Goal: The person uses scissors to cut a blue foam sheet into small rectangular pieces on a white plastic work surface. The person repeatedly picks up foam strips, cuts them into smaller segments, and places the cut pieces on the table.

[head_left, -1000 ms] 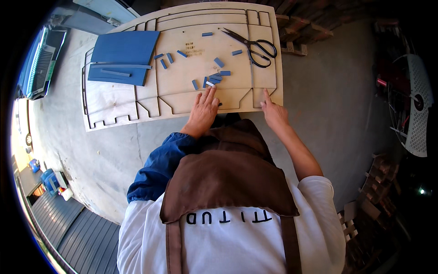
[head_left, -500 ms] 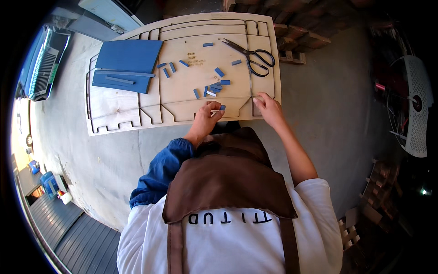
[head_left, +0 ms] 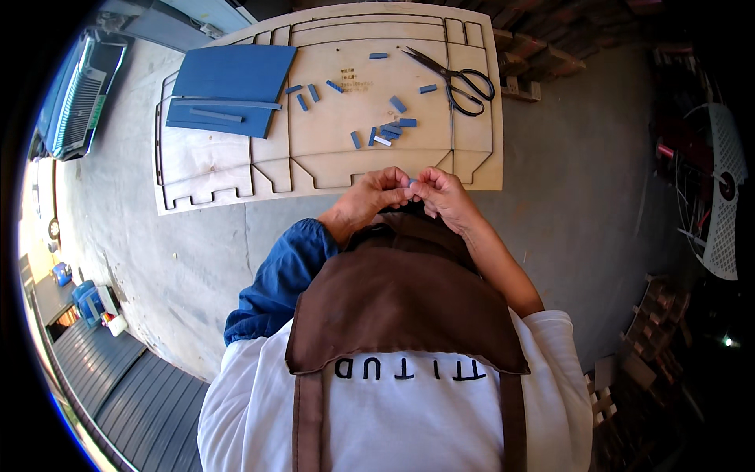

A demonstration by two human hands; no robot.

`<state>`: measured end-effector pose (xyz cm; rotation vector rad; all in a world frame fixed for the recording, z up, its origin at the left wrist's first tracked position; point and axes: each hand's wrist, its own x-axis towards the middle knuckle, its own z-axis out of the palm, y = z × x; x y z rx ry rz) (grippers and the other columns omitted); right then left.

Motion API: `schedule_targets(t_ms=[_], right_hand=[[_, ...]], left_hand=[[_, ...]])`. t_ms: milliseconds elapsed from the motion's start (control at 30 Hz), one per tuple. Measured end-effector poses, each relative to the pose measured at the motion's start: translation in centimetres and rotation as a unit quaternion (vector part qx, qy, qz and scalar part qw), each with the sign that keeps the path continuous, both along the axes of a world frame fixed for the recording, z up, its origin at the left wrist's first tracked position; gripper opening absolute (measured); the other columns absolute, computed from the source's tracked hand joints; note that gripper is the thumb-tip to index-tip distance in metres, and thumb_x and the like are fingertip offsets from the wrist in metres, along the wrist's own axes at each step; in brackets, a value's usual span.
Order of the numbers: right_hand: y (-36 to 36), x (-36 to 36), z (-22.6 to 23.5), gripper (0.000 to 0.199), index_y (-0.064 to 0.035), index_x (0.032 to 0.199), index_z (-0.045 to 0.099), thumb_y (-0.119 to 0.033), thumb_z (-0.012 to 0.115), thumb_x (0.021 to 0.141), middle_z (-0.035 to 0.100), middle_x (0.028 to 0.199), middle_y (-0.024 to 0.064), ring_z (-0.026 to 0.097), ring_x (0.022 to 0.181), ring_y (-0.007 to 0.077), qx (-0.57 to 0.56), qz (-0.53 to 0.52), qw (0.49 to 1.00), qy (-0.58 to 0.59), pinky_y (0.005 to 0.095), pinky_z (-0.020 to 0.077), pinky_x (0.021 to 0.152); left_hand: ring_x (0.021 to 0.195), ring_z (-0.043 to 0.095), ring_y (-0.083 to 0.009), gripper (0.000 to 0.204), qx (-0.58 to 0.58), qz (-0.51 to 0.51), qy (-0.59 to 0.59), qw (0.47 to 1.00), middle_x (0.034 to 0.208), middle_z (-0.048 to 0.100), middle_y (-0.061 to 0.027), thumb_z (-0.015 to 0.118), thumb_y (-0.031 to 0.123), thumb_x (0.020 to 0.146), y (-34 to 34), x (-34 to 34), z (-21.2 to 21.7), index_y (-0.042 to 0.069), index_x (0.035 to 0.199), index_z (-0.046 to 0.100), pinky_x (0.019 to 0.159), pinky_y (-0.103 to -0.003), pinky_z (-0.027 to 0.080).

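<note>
My left hand (head_left: 374, 198) and my right hand (head_left: 442, 193) meet fingertip to fingertip just above my brown apron, pinching one small blue piece (head_left: 412, 183) between them. They hover at the near edge of a laser-cut plywood sheet (head_left: 236, 165) lying on the concrete floor. Several small blue strips (head_left: 391, 130) are scattered on the sheet just beyond my hands. Black scissors (head_left: 456, 77) lie shut on the sheet's far right. A blue foam sheet (head_left: 232, 79) with two long cut strips rests at the far left.
Grey concrete floor (head_left: 582, 181) surrounds the plywood. A white fan guard (head_left: 723, 189) stands at the right edge. Wooden scraps (head_left: 519, 82) lie beyond the scissors. A vehicle grille (head_left: 79, 102) and blue containers (head_left: 90, 303) are at the left.
Both hands left the plywood edge and drew back toward my chest, coming together. A small blue piece came up in the left hand and both hands pinch it now.
</note>
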<state>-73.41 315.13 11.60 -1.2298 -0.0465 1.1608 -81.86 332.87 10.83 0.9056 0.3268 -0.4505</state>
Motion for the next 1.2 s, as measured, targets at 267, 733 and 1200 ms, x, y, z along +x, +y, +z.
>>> schedule_targets(t_ms=[267,733,1200], right_hand=[[0.9,-1.8,1.2,0.013,-0.0041,0.089,0.06,-0.017,0.064,0.089,0.063,0.077,0.0005,0.047,0.053,0.003,-0.089,-0.025,0.96,-0.266,0.0217,0.0395,0.047],[0.1,-6.2,0.2,0.008,-0.005,0.083,0.058,-0.011,0.064,0.08,0.062,0.079,0.0109,0.06,0.069,0.0319,-0.262,0.03,0.8,-0.538,0.0404,0.0479,0.06],[-5.1,-4.9,-1.3,0.009,-0.003,0.082,0.055,-0.007,0.062,0.078,0.061,0.08,0.0129,0.06,0.072,0.0336,-0.24,0.015,0.834,-0.497,0.0404,0.0481,0.062]], left_hand=[[0.082,0.059,-0.0111,0.008,-0.12,0.09,0.069,0.986,0.088,0.061,0.0018,0.062,0.014,0.091,1.1,-0.6,-0.7,0.011,0.097,0.059,0.072,-0.025,0.047],[0.081,0.06,-0.0122,0.002,-0.055,0.072,0.144,0.985,0.087,0.063,0.0001,0.058,0.013,0.093,-1.6,-3.3,-3.4,0.012,0.094,0.058,0.073,-0.026,0.048],[0.083,0.062,-0.0129,0.004,-0.034,0.01,0.166,0.985,0.091,0.064,-0.0021,0.058,0.014,0.094,-5.4,-1.3,-3.8,0.01,0.096,0.059,0.074,-0.027,0.05]])
